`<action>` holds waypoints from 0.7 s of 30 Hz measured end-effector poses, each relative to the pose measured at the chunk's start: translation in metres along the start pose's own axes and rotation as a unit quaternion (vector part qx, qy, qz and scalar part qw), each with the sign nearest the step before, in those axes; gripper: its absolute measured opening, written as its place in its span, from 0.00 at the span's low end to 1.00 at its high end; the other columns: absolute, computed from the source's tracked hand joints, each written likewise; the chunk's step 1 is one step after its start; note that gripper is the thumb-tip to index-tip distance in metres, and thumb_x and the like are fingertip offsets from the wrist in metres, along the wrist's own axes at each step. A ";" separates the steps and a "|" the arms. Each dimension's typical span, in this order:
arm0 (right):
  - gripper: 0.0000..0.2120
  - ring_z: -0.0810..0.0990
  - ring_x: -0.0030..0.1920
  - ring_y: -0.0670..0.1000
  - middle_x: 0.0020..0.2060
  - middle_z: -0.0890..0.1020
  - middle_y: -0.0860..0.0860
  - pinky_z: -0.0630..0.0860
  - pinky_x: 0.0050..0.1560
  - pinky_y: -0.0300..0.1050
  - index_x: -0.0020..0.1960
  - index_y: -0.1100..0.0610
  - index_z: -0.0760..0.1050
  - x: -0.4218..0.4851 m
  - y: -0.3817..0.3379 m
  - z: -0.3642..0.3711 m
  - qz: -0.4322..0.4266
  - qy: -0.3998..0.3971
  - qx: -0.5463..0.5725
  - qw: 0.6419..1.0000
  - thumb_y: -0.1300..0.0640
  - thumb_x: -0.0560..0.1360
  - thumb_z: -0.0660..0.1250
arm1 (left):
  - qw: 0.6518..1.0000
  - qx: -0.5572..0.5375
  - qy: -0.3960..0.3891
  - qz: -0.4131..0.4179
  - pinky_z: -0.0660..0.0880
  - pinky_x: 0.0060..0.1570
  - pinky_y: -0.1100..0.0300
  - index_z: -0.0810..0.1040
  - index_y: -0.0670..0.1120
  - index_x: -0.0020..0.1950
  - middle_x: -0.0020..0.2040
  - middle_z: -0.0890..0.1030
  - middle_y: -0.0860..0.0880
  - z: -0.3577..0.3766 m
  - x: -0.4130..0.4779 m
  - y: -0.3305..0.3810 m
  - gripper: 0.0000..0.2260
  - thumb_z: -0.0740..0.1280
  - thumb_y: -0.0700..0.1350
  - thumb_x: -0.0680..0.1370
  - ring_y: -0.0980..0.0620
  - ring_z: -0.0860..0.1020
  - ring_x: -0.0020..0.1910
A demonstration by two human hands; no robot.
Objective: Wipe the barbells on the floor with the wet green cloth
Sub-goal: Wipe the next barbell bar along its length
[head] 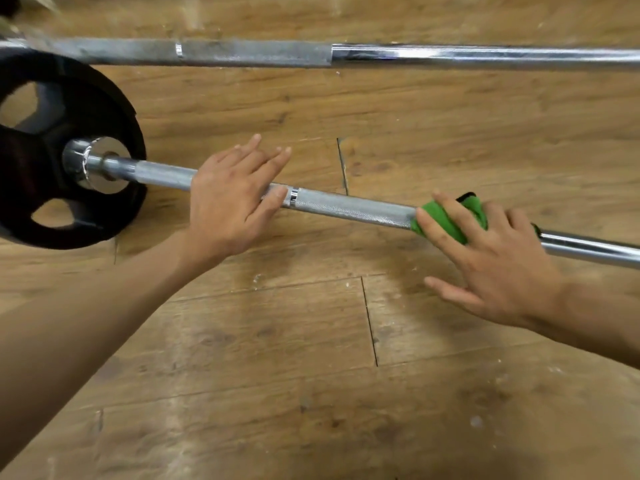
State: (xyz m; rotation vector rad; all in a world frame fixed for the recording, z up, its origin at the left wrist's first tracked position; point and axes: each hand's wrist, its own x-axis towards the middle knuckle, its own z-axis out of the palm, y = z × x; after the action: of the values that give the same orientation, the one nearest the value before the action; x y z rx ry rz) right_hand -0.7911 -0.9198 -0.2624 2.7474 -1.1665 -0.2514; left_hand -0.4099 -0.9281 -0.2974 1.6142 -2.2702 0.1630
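Note:
A steel barbell (349, 206) lies across the wooden floor, slanting down to the right, with a black weight plate (41, 150) on its left end. My left hand (232, 195) rests flat on the bar's knurled part, fingers straight and pointing away from me. Further right, my right hand (491, 258) presses the green cloth (446, 216) onto the bar with spread straight fingers; the cloth is draped over the shaft and partly hidden under my fingers. A second barbell (381, 55) lies further away, running left to right.
Worn wooden floor (311, 341) with pale specks and scuffs fills the near area. The black plate stands on edge at the left, close to the far bar's left part.

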 end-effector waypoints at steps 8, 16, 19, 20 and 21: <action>0.45 0.76 0.57 0.64 0.72 0.72 0.59 0.74 0.46 0.56 0.85 0.51 0.47 0.083 -0.111 -0.026 0.003 0.039 0.061 0.997 0.26 0.76 0.47 | 1.000 0.001 -0.027 -0.003 0.68 0.70 0.41 0.71 0.46 0.79 0.70 0.80 0.45 -0.016 -0.031 0.013 0.29 0.43 0.57 0.87 0.39 0.69 0.78; 0.44 0.74 0.46 0.66 0.74 0.68 0.66 0.76 0.40 0.57 0.85 0.51 0.41 -0.039 -0.043 -0.003 -0.094 -0.014 0.029 0.995 0.30 0.78 0.52 | 1.000 0.018 -0.005 -0.003 0.64 0.75 0.38 0.68 0.44 0.81 0.79 0.70 0.43 -0.028 -0.077 0.037 0.32 0.42 0.61 0.86 0.40 0.62 0.82; 0.45 0.75 0.49 0.66 0.74 0.68 0.66 0.75 0.40 0.56 0.85 0.53 0.44 -0.034 -0.074 -0.013 -0.067 -0.008 0.038 0.997 0.29 0.78 0.51 | 1.000 0.029 0.011 -0.001 0.65 0.74 0.37 0.69 0.44 0.80 0.79 0.70 0.43 -0.031 -0.094 0.045 0.33 0.42 0.61 0.85 0.40 0.63 0.81; 0.45 0.75 0.50 0.65 0.73 0.70 0.65 0.75 0.40 0.56 0.85 0.54 0.45 -0.026 -0.090 -0.016 -0.063 0.003 0.045 0.997 0.29 0.79 0.52 | 0.999 0.032 0.013 -0.002 0.65 0.74 0.38 0.70 0.44 0.80 0.79 0.70 0.43 -0.032 -0.100 0.048 0.33 0.42 0.60 0.85 0.40 0.63 0.81; 0.45 0.76 0.51 0.65 0.72 0.71 0.63 0.76 0.40 0.55 0.85 0.55 0.46 -0.015 -0.107 -0.019 -0.063 0.016 0.057 0.996 0.29 0.79 0.52 | 0.999 0.035 0.015 -0.005 0.65 0.74 0.38 0.70 0.44 0.79 0.79 0.70 0.43 -0.034 -0.105 0.051 0.32 0.42 0.60 0.85 0.40 0.64 0.81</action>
State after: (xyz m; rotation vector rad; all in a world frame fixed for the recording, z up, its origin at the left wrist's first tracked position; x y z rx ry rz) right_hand -0.7226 -0.8340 -0.2641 2.9169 -1.0322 -0.1593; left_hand -0.4195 -0.8075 -0.2969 1.6466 -2.2563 0.2648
